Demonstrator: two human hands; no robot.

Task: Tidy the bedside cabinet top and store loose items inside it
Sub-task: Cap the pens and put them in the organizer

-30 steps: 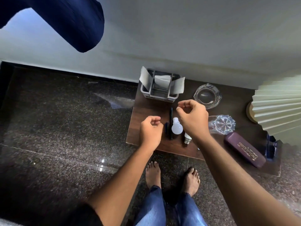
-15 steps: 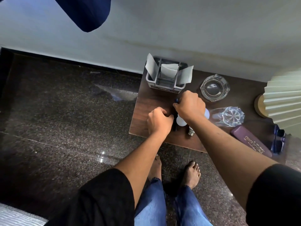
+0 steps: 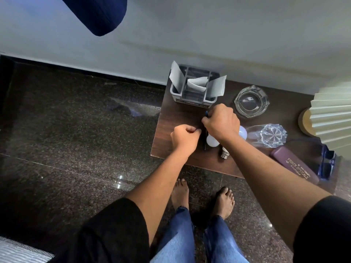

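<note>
On the brown cabinet top (image 3: 176, 118), my right hand (image 3: 221, 123) is closed on the upper end of a long dark pen (image 3: 205, 144); its blue tip shows at my fingers. My left hand (image 3: 185, 138) pinches a small dark item, mostly hidden, just left of the pen. Two white bulbs (image 3: 211, 140) lie partly under my right wrist, with a metal bulb base (image 3: 224, 153) near the front edge. A grey caddy (image 3: 191, 95) holding folded papers stands behind my hands.
To the right are a glass ashtray (image 3: 251, 101), a cut-glass tumbler on its side (image 3: 269, 135), a purple spectacle case (image 3: 296, 165), blue sunglasses (image 3: 327, 162) and a pleated lamp (image 3: 332, 114). The wall runs behind the cabinet, with dark stone floor to the left and my bare feet below.
Both hands have come down from above the cabinet onto the pen area. The right hand closed on the pen's upper end and the left pinched beside it.
</note>
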